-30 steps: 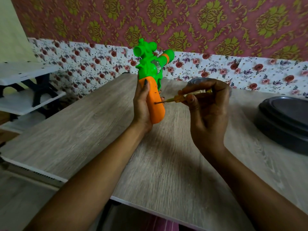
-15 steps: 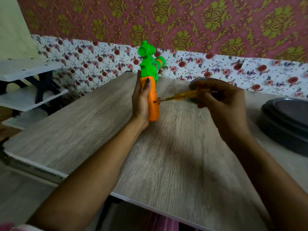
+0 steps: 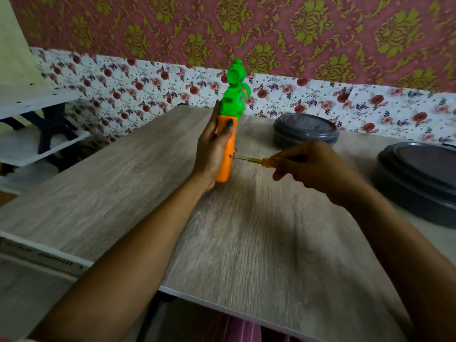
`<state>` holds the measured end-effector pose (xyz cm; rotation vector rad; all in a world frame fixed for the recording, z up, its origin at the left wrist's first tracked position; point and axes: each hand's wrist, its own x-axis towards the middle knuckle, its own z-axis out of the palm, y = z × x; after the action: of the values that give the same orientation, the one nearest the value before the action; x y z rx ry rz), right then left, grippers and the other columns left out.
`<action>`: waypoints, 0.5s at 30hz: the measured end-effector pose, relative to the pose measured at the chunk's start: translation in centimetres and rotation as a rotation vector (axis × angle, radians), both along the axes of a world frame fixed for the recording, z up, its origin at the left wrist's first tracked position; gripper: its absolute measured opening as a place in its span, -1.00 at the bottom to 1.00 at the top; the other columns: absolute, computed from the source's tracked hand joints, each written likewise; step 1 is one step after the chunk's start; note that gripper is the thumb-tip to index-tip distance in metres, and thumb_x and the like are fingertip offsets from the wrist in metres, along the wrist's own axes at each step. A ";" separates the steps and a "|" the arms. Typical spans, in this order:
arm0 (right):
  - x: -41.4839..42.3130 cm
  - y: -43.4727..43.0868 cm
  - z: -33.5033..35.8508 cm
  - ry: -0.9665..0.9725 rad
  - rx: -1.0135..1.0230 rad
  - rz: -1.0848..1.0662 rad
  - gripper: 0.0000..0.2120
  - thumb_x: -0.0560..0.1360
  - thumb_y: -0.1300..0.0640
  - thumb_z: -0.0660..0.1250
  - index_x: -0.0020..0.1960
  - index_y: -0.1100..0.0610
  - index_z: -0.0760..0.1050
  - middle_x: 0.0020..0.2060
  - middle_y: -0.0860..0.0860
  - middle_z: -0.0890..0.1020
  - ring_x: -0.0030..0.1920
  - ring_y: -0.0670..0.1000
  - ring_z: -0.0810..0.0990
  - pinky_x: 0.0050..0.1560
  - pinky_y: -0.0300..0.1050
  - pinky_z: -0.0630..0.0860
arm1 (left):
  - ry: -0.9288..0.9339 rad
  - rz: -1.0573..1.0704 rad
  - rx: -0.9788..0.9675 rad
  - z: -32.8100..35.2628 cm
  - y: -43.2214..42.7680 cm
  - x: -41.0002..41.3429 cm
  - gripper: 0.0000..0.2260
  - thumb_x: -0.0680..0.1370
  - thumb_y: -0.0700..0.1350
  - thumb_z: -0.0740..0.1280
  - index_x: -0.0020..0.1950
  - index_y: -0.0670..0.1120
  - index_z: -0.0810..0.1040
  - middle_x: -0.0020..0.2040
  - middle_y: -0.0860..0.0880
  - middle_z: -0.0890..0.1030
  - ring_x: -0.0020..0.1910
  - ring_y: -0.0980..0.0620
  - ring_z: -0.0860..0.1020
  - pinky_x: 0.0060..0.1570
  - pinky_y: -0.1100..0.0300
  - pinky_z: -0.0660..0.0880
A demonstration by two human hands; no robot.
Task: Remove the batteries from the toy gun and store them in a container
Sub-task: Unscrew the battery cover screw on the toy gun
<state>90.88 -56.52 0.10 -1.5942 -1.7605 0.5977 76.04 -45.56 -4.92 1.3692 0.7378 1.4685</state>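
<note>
A toy gun [image 3: 230, 114] with a green body and an orange grip stands upright on the wooden table [image 3: 246, 230]. My left hand [image 3: 213, 149] grips the orange grip from the left, thumb across its front. My right hand [image 3: 313, 166] holds a yellow-handled screwdriver [image 3: 256, 160], whose thin tip meets the right side of the orange grip. No batteries are visible. A dark round container [image 3: 304, 129] with a lid sits behind my right hand.
A second, larger dark lidded container [image 3: 419, 178] sits at the right edge of the table. White shelves [image 3: 37, 144] stand at the left beyond the table. A floral-papered wall runs along the back.
The toy gun has turned so its narrow side faces me. My right hand has dropped lower and further right, uncovering the dark container behind it. The screwdriver tip stays at the grip.
</note>
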 end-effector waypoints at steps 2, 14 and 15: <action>0.2 0.2 0.3 -0.030 -0.022 0.021 -0.85 0.50 0.12 0.27 -0.15 -0.06 0.58 -0.32 -0.11 0.63 -0.43 -0.07 0.35 -0.51 -0.41 0.27 | 0.004 -0.010 -0.006 -0.2 -0.1 0.2 -0.49 0.57 -0.06 0.24 0.51 0.02 0.19 0.18 0.02 0.50 -0.14 0.14 0.51 -0.32 0.27 0.52; 0.2 -0.2 -1.2 -0.598 0.577 0.014 -0.78 0.52 0.06 0.26 0.03 0.10 0.63 -0.15 0.00 0.67 -0.22 0.02 0.60 -0.30 -0.03 0.56 | 0.019 -0.075 -0.110 -1.0 -0.3 0.9 -0.61 0.60 -0.14 0.21 0.44 -0.05 0.34 0.15 0.01 0.55 -0.01 0.14 0.53 -0.19 0.40 0.50; 0.3 -0.4 -1.8 -0.690 0.701 0.033 -0.77 0.53 0.07 0.24 0.02 0.13 0.64 -0.20 0.05 0.67 -0.26 0.08 0.59 -0.37 -0.01 0.54 | 0.013 -0.086 -0.127 -1.0 -0.3 0.8 -0.63 0.60 -0.13 0.20 0.42 -0.04 0.36 0.15 -0.01 0.55 -0.03 0.11 0.53 -0.22 0.36 0.52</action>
<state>91.14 -56.92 -1.70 -1.3177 -2.1349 -0.5979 76.89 -45.85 -5.88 1.2986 0.7581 1.3240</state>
